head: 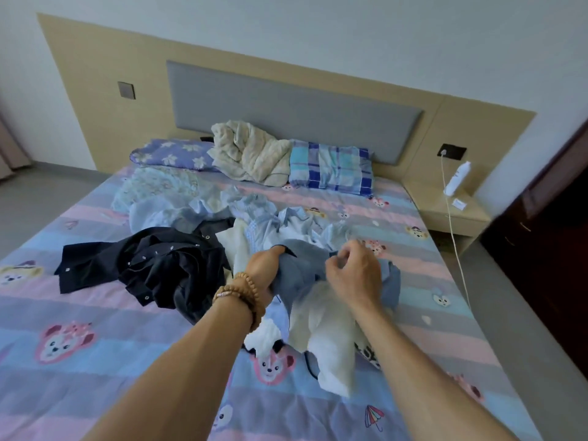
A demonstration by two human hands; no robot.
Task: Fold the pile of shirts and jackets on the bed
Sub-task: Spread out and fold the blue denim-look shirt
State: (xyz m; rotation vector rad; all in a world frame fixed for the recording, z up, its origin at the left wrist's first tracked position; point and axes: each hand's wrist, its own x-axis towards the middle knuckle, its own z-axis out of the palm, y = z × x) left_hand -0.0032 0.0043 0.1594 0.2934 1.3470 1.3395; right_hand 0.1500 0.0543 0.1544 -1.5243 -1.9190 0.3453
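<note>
A heap of clothes lies across the middle of the bed point(95, 393). A crumpled dark navy shirt point(159, 268) with snap buttons sits on its left. Pale blue shirts point(280, 224) spread behind. A grey-blue shirt point(302, 265) lies at the front, above a white garment point(331, 338). My left hand point(265, 265), with wooden bead bracelets on the wrist, grips the grey-blue shirt's left side. My right hand point(353, 272) has curled fingers that pinch the same shirt's fabric at its right.
Two pillows point(331, 168) and a bunched cream blanket point(248, 154) lie at the headboard. A floral garment point(156, 186) lies behind the pile. At the right stands a bedside shelf point(458, 214) with a white bottle point(456, 178) and a hanging cable point(458, 256).
</note>
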